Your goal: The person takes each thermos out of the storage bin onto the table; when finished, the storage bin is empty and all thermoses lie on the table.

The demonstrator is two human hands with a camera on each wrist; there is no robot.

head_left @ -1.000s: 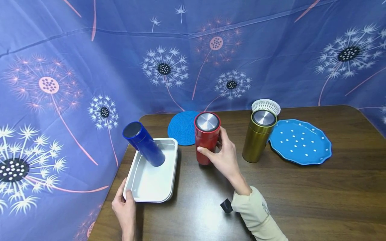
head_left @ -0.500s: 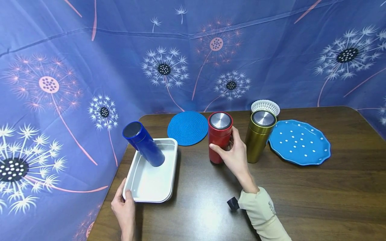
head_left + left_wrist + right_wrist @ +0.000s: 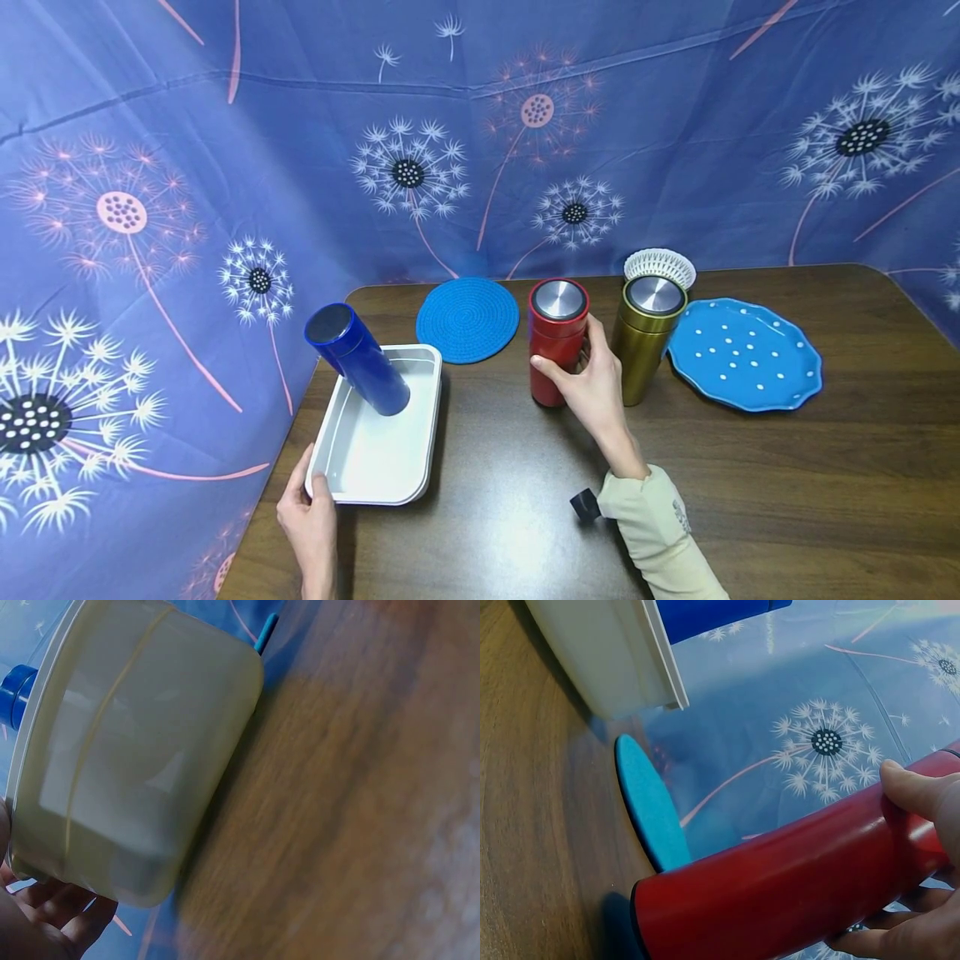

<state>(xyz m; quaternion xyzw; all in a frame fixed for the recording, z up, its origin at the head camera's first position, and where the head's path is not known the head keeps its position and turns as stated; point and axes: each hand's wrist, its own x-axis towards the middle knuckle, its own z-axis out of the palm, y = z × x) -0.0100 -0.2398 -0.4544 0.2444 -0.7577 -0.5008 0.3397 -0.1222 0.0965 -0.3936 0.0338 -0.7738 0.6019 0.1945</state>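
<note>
In the head view my right hand [image 3: 600,392] grips a red thermos flask [image 3: 553,346] with a silver lid, thumb on the near side. The flask stands upright; in the right wrist view its base is close over the tabletop. Just right of it is a gold thermos flask [image 3: 637,358], partly covered by my hand. My left hand [image 3: 311,521] holds the near left corner of a deep white tray [image 3: 386,471], thumb on the rim and fingers outside. Inside the tray's far part stands a dark blue thermos flask [image 3: 363,367].
A round blue woven mat [image 3: 467,321] lies at the back, between tray and red flask. Behind the gold flask sits a white ribbed bowl [image 3: 660,265]. To its right is a blue polka-dot plate [image 3: 750,354] with a wavy edge. Patterned blue cloth [image 3: 480,150] hangs behind the table.
My right hand has moved the red flask rightward, away from the blue mat and close to the gold flask. My left hand, the tray and the blue flask have stayed in place.
</note>
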